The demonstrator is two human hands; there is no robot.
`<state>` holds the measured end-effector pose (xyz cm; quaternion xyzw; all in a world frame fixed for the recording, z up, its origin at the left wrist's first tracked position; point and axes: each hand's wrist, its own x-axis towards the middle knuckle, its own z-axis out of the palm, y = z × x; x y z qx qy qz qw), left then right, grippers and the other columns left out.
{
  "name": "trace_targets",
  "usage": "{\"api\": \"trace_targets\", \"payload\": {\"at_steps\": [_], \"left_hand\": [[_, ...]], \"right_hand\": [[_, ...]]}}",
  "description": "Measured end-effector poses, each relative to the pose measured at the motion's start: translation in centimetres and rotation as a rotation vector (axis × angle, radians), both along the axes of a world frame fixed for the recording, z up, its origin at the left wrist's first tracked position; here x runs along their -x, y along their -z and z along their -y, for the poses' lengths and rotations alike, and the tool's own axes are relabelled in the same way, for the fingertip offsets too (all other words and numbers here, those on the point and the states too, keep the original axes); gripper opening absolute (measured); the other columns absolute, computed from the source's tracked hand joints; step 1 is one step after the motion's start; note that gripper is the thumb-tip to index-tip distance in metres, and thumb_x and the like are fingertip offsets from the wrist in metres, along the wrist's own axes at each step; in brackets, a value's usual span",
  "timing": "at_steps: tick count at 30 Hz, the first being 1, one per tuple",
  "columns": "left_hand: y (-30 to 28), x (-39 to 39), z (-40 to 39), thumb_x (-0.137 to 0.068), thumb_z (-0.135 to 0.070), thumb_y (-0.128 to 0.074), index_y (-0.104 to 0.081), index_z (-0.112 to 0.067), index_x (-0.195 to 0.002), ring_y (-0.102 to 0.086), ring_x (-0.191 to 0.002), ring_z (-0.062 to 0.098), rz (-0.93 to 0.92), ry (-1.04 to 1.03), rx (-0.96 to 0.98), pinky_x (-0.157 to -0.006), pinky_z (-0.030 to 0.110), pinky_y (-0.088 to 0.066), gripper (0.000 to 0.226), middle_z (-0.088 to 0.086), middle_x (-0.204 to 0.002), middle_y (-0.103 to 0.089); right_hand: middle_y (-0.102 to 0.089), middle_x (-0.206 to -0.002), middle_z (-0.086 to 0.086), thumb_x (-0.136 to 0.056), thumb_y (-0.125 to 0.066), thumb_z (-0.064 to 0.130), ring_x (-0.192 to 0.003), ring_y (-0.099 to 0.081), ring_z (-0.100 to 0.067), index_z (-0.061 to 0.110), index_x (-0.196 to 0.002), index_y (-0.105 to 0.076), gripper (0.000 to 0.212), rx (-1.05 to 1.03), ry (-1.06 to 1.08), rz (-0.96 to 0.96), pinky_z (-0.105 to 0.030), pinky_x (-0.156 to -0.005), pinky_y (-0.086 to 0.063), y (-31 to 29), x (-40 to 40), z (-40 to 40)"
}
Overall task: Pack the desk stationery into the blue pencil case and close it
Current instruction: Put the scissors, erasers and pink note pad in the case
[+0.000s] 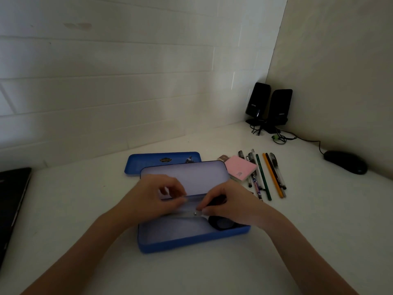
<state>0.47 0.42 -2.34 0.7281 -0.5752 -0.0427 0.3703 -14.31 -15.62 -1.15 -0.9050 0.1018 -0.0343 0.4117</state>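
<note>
The blue pencil case [191,241] lies open in front of me, its lid [197,174] tilted up at the back. A pair of scissors with black handles [221,224] lies inside along the hinge, handles at the right end. My right hand [229,206] pinches the scissors near the pivot screw. My left hand [153,196] has its fingertips closed at the blade end. The blades are mostly hidden under the fingers. Several pens and pencils [264,177] and a pink sticky-note pad [241,168] lie on the desk just right of the case.
A loose blue tray [148,163] lies behind the case. A small brown item [222,157] sits beside the pad. Two black speakers [268,103] stand in the far corner, a black mouse [345,165] lies at far right, and a dark laptop [12,199] at the left edge.
</note>
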Motion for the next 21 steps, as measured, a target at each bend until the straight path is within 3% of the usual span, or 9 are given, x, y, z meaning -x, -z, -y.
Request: {"api": "trace_targets", "payload": {"at_steps": [3,6,11,16,21], "left_hand": [[0.6,-0.1,0.1,-0.067,-0.046,-0.074,-0.069,-0.035,-0.083,-0.059,-0.085,0.002,0.029,0.075,-0.077,-0.073,0.021,-0.05,0.019,-0.022,-0.089,-0.066],[0.7,0.1,0.2,-0.064,-0.054,-0.072,-0.069,-0.034,-0.086,-0.055,-0.089,0.002,0.046,0.13,-0.128,-0.08,0.019,-0.045,0.03,-0.019,-0.085,-0.065],[0.6,0.0,0.3,-0.063,-0.05,-0.076,-0.065,-0.031,-0.074,-0.054,-0.087,0.005,0.056,0.168,-0.199,-0.082,0.019,-0.043,0.024,-0.016,-0.082,-0.063],[0.4,0.2,0.3,-0.066,-0.042,-0.076,-0.067,-0.039,-0.076,-0.052,-0.092,0.004,0.033,0.181,-0.241,-0.083,0.013,-0.038,0.014,-0.018,-0.087,-0.061],[0.5,0.1,0.2,-0.064,-0.042,-0.073,-0.064,-0.046,-0.066,-0.053,-0.094,0.005,-0.039,0.174,-0.256,-0.086,0.019,-0.042,0.01,-0.018,-0.089,-0.062]], "right_hand": [[-0.072,-0.083,0.007,-0.079,-0.073,0.016,-0.079,-0.066,-0.002,0.014,-0.088,-0.077,0.011,0.021,-0.003,0.016,-0.012,-0.079,-0.051,0.2,-0.1,-0.1],[-0.06,-0.075,0.017,-0.08,-0.071,0.017,-0.076,-0.056,0.012,0.017,-0.089,-0.077,0.011,0.099,-0.055,0.032,-0.003,-0.075,-0.042,0.3,-0.2,-0.8],[-0.065,-0.09,0.011,-0.079,-0.072,0.016,-0.089,-0.061,-0.003,0.02,-0.09,-0.073,0.012,0.131,-0.097,0.076,-0.018,-0.085,-0.049,1.3,-0.6,-1.0],[-0.074,-0.087,0.0,-0.081,-0.066,0.001,-0.083,-0.07,-0.005,0.011,-0.094,-0.07,0.016,0.003,0.003,0.034,-0.018,-0.083,-0.055,1.1,-0.3,0.9],[-0.074,-0.087,0.0,-0.082,-0.064,-0.003,-0.081,-0.07,-0.002,0.011,-0.09,-0.071,0.018,0.067,0.066,0.093,-0.014,-0.079,-0.054,0.9,-0.2,1.5]]}}
